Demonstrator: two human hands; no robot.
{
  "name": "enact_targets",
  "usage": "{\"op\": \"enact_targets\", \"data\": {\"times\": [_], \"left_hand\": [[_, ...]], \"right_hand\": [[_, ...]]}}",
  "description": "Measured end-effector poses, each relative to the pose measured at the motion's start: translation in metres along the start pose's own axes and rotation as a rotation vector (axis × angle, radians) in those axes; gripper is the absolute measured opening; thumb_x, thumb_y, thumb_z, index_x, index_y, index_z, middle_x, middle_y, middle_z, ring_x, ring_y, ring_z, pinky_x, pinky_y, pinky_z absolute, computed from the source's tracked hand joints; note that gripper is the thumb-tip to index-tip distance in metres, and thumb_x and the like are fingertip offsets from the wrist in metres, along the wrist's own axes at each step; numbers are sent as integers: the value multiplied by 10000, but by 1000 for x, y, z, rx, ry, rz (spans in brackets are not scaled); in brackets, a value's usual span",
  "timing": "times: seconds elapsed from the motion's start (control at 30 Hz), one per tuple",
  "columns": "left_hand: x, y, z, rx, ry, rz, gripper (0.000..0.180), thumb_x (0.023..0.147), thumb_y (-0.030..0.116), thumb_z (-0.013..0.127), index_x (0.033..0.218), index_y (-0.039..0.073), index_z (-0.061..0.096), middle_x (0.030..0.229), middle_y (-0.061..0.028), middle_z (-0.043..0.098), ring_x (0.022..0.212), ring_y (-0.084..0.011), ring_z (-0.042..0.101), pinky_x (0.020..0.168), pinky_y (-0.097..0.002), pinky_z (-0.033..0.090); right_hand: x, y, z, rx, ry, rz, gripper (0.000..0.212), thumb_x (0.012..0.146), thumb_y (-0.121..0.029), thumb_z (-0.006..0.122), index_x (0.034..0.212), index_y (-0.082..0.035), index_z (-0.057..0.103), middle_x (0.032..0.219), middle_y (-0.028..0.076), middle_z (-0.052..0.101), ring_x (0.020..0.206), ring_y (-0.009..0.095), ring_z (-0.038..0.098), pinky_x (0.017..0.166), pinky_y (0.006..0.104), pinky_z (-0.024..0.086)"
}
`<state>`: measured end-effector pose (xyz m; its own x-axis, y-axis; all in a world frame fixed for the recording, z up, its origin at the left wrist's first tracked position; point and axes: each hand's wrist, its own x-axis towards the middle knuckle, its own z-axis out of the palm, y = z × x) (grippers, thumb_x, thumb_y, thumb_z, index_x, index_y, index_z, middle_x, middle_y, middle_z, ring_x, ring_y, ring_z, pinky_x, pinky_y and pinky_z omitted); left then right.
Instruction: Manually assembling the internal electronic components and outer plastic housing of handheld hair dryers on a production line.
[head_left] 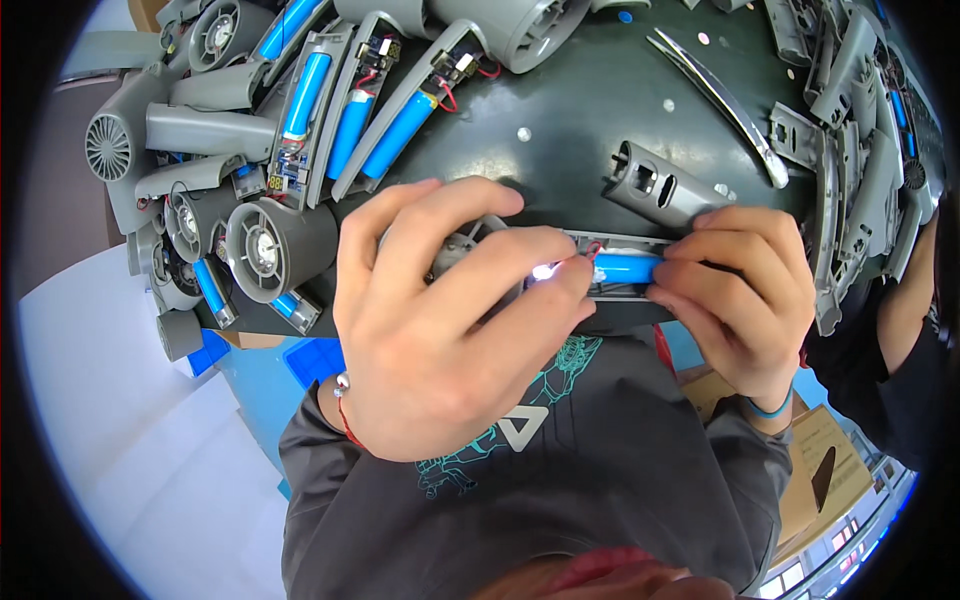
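Close to the table's near edge lies an opened grey handheld fan housing, with a blue cylindrical battery and a red wire inside its handle. My left hand covers the round fan end, its fingers closed on the housing; a bright white light shows beside the fingertips. At the handle's other end, my right hand pinches the housing around the battery's end. My fingers hide much of the inside. Just beyond my right hand rests a separate grey handle cover with cut-out slots.
Metal tweezers lie at the far right on the dark table. Several open fan units with blue batteries crowd the left. Grey handle covers are piled at right, near another person's arm. Cardboard boxes stand below.
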<state>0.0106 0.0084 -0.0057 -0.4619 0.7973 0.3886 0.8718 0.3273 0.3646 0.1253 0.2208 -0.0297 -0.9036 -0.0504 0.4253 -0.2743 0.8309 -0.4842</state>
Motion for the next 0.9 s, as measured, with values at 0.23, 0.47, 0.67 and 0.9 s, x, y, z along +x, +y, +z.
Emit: {"op": "enact_targets", "data": {"times": [0.23,0.47,0.67,0.9], "left_hand": [[9,5,-5,42,-72,-51,316,570,227,878,846,122,766,902,13,711,928,-245,626,789,-357,459],[13,7,-5,75,-115,-75,294,603,225,852,876,152,771,918,24,665,853,-234,588,750,-377,424],[18,10,-7,82,-179,-58,301,614,147,836,901,130,746,911,8,642,847,-238,587,754,-380,426],[22,10,-1,18,-219,-42,321,604,86,804,906,97,695,923,-16,633,859,-244,595,755,-382,436]], "right_hand": [[1,0,9,-135,65,-118,289,625,-171,792,897,-96,729,846,23,664,829,218,640,646,326,490],[-2,-5,-6,-169,-17,32,344,619,-205,838,905,-53,722,862,57,632,828,256,611,645,361,480],[5,1,-12,-87,-94,-7,337,627,-171,811,917,-28,717,854,70,627,838,274,602,672,382,498],[17,6,-19,-131,-187,-173,355,553,-120,751,880,10,702,840,94,625,813,282,624,625,365,518]]}}
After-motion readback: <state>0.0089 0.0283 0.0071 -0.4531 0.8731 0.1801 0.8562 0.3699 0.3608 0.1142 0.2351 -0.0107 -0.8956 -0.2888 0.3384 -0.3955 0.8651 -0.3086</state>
